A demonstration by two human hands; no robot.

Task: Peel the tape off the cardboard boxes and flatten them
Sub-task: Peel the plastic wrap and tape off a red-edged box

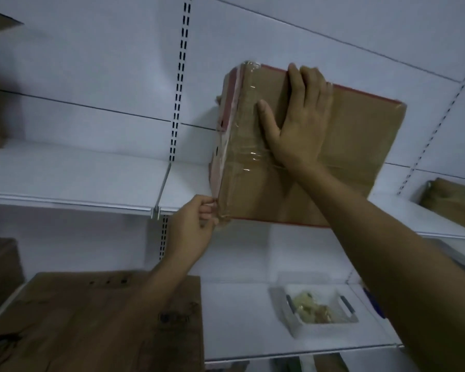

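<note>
Right hand flat on box, left hand pinching tape

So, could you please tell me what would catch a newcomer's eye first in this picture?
The cardboard box, banded with clear tape, stands out mid-frame, held up at the white shelf, with the right hand pressed flat on its face. At its lower left corner the left hand pinches the tape. Below, a flattened cardboard sheet lies at lower left and a white tray of crumpled scraps sits lower centre.
</note>
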